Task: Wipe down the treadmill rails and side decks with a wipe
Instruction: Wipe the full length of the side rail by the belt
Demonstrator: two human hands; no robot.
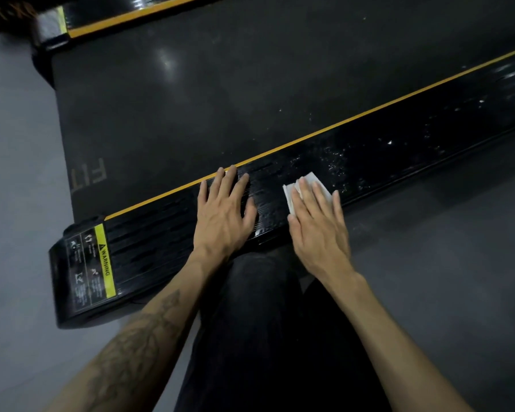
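The right hand point(318, 230) lies flat, fingers straight, pressing a white wipe point(305, 190) onto the near side deck point(399, 156) of the treadmill. Just to its left, the left hand point(223, 215) rests released, palm down, on the same deck beside the yellow stripe point(161, 197).

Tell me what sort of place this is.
Probably a gym or home workout room: a treadmill belt, a black side deck edged in yellow, a warning label, and grey floor.
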